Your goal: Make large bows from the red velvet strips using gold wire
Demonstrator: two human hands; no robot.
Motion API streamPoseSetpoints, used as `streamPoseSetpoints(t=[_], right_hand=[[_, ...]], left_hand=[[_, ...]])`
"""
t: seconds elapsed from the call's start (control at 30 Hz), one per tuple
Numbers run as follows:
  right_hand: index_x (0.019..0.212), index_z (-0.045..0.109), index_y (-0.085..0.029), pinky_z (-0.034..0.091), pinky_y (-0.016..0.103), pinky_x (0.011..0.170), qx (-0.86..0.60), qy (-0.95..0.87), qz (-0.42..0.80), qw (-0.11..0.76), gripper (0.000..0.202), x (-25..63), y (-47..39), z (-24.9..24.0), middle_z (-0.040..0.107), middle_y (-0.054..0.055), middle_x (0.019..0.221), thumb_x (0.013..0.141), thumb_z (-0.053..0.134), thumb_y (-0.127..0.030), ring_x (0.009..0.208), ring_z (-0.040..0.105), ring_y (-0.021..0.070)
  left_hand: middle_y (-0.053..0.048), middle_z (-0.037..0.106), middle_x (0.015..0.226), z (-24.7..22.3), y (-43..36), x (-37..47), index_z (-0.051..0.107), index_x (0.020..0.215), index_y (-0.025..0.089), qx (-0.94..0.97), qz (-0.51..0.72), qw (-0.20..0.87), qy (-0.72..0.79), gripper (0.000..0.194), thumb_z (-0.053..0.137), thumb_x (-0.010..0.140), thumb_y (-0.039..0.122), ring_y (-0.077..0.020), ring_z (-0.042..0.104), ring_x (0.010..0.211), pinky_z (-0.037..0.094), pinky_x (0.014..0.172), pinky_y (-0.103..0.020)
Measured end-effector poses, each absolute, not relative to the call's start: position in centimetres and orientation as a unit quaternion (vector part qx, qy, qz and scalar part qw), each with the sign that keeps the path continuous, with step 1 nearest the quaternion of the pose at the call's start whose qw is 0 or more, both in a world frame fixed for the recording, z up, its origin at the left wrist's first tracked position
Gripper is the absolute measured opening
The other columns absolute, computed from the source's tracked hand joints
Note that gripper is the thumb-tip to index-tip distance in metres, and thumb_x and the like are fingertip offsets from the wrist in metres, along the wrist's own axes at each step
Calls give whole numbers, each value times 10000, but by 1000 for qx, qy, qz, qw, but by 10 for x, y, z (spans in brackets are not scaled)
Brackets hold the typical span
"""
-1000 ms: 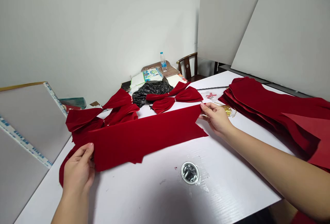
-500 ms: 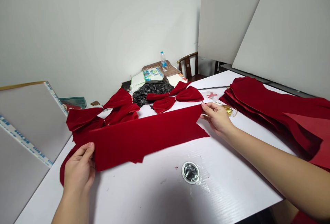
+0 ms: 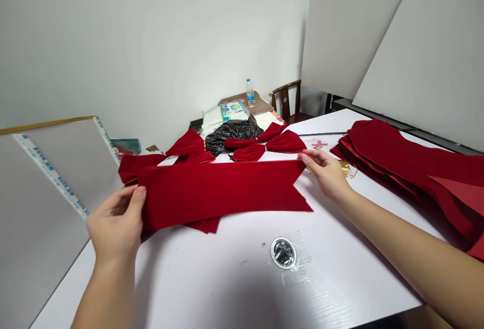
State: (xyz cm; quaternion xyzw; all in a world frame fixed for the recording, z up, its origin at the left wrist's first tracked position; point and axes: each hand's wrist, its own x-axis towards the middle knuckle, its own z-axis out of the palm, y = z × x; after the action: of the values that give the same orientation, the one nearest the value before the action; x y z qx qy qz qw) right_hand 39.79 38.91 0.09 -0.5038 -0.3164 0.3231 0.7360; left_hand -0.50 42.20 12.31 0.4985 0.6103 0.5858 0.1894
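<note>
A red velvet strip with a notched right end is stretched between my hands above the white table. My left hand pinches its left end between thumb and fingers. The upper right corner is pinched by my right hand. Part of another red piece shows beneath the strip's lower edge. Behind it lie red bows, one at the left and one at the centre, partly overlapped by the strip.
Red fabric pieces are stacked at the right, beside gold ties. A black plastic bag lies behind the bows. A water bottle stands farther back. A round table fitting is near the front.
My left hand has risen with its end of the strip, which now hangs more level. The view has shifted slightly left, and more of the strip's left part is spread out.
</note>
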Motion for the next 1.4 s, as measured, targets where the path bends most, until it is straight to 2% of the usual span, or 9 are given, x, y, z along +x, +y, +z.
streamPoseSetpoints(t=[0.1,0.3,0.43,0.6,1.07,1.17,1.27,1.33,1.4], right_hand=[[1162,699,-219,444,493,1152,-506,-478,163,699,492,383,380,21,696,96,1242,765,848,-469,1215,630,255],[1276,659,-205,534,367,1041,-330,-716,-11,615,460,325,358,120,699,98,1266,862,796,-352,1193,654,227],[1045,719,-163,544,262,731,-273,-775,-148,550,133,315,362,155,748,52,907,959,676,-254,836,696,161],[911,719,-159,456,245,590,-249,-804,-249,479,161,329,358,158,713,36,777,1001,595,-210,662,624,128],[937,709,-231,553,279,693,-208,-844,-268,417,244,361,313,185,705,12,776,1004,509,-108,752,668,151],[925,715,-239,567,279,682,-200,-830,-257,454,205,366,308,188,709,12,775,988,561,-119,756,694,155],[886,722,-229,582,278,654,-179,-804,-253,507,193,366,305,190,710,13,758,960,602,-97,740,715,158],[860,725,-244,606,276,689,-152,-811,-234,515,211,359,303,191,721,0,753,958,609,-97,780,728,159],[855,729,-255,622,283,757,-128,-825,-209,510,221,348,303,190,741,-6,783,952,616,-92,868,735,167]], left_hand=[[23,759,808,164,411,21,775,875,213,662,495,56,560,84,753,795,227,-171,667,776,535,728,-283],[21,768,793,208,389,87,778,856,238,881,295,-52,365,175,627,914,304,-150,653,669,470,653,-278],[9,732,712,214,371,115,753,804,221,906,256,-87,325,231,583,941,296,-149,606,610,370,573,-289],[9,740,737,213,358,116,758,845,234,907,273,-90,307,186,596,931,268,-154,623,641,349,569,-282],[4,621,587,211,313,67,663,678,255,846,273,-417,189,230,698,899,308,-165,510,551,285,533,-319],[13,480,508,209,302,55,566,578,236,857,316,-347,214,361,731,879,348,-148,425,496,252,521,-326],[15,384,490,204,310,47,475,544,212,872,405,-114,249,497,619,966,431,-135,390,473,296,520,-316],[-14,519,571,199,324,54,555,621,217,861,432,97,250,523,459,1021,541,-154,512,555,408,566,-307],[-88,699,914,190,339,74,702,947,218,862,378,225,253,482,430,1007,611,-201,648,848,519,744,-323]])
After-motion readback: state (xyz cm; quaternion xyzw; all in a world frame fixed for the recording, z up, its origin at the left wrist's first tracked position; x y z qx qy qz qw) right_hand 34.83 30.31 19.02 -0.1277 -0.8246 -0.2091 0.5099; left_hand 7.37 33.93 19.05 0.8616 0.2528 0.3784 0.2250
